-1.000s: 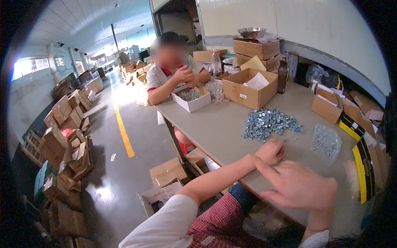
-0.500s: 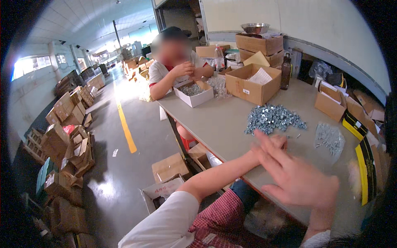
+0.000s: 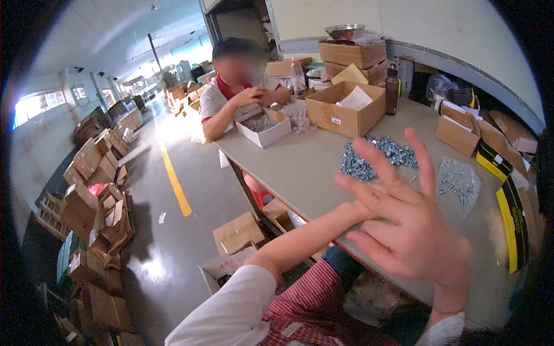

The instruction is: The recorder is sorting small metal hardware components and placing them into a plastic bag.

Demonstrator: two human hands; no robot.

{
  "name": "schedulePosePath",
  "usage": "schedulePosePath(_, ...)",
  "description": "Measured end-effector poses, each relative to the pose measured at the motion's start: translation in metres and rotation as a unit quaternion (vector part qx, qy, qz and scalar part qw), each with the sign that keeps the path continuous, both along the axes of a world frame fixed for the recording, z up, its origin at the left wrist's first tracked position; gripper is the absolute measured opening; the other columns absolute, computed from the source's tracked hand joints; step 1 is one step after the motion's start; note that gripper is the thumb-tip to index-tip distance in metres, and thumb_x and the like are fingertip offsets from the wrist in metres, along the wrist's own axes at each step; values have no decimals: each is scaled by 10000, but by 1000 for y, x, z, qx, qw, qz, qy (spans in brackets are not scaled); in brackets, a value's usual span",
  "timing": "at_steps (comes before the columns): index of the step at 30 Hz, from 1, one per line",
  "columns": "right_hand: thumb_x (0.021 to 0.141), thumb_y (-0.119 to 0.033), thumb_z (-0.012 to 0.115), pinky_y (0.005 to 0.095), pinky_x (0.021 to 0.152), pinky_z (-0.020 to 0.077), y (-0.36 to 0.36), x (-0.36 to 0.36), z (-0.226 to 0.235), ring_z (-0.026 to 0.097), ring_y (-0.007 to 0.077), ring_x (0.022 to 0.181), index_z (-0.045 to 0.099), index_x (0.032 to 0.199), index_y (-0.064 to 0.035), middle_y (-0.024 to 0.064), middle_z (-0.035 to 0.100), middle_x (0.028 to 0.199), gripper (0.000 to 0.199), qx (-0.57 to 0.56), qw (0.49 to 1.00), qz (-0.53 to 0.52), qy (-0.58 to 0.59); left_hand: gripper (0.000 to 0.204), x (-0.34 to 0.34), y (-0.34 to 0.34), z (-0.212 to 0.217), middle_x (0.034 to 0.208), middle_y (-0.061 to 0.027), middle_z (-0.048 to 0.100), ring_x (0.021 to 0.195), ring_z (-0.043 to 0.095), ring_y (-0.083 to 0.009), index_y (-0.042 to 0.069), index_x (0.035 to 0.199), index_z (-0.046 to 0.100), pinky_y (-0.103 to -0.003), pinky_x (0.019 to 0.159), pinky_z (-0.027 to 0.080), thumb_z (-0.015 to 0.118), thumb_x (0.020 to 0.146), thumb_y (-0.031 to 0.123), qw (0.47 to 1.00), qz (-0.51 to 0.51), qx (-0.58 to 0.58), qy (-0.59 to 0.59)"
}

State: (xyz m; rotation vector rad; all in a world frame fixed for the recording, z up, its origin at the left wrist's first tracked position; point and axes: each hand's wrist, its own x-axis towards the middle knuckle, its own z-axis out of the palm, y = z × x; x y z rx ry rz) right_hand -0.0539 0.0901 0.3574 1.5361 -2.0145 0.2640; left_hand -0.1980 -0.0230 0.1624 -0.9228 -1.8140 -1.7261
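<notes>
Screws: a loose heap of small silver screws (image 3: 375, 157) lies on the grey worktop (image 3: 300, 167), just beyond the raised right hand, which covers its near edge.
Floor boxes: many brown cartons (image 3: 98, 213) are piled along the left floor; two open ones (image 3: 236, 245) stand beside the worktop leg.
Left hand: the left forearm in a white sleeve reaches up to the worktop edge, but the left hand (image 3: 375, 190) is almost all hidden behind the right one, so I cannot tell if its grip is closed or apart.
Co-worker: a person in white with a red collar sits at the far end, both hands together over a white tray (image 3: 265, 128) of small metal parts.
Open carton: a brown box (image 3: 345, 108) with white paper inside stands behind the heap; more cartons and a metal bowl (image 3: 344, 30) are stacked further back.
Right hand: the right hand (image 3: 412, 222) is lifted close to the camera, blurred, fingers spread wide apart, and it holds nothing.
Bottle: a dark bottle (image 3: 392, 89) stands right of the open carton.
Bag: a clear plastic bag (image 3: 459, 181) of screws lies right of the hand.
Right edge: small brown boxes (image 3: 459, 130) and black-yellow flat packs (image 3: 511, 190), partly cut off by the dark rim.
</notes>
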Motion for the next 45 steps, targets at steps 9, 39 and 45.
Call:
schedulePosePath(9,815,-245,694,445,1054,437,13,-14,-40,623,330,1130,707,881,-37,165,694,1035,218,128,981,16,-144,170,-45,-1,-32,894,-165,627,924,582,-361,44,949,609,-456,840,471,612,879,199,929,65,-341,126)
schedulePosePath(39,847,-249,705,484,1110,380,1,-23,-44,401,398,1392,573,1243,74,265,421,1477,528,55,995,-8,-82,209,29,6,31,875,-160,615,877,580,-379,29,912,601,-434,856,471,705,807,178,949,100,-299,-3)
schedulePosePath(45,863,-306,686,451,1066,413,13,-39,-60,531,349,1278,622,1158,30,237,578,1328,452,337,893,-32,-299,200,-32,0,-15,863,-168,609,890,577,-377,35,895,590,-453,826,466,707,802,167,945,70,-313,64)
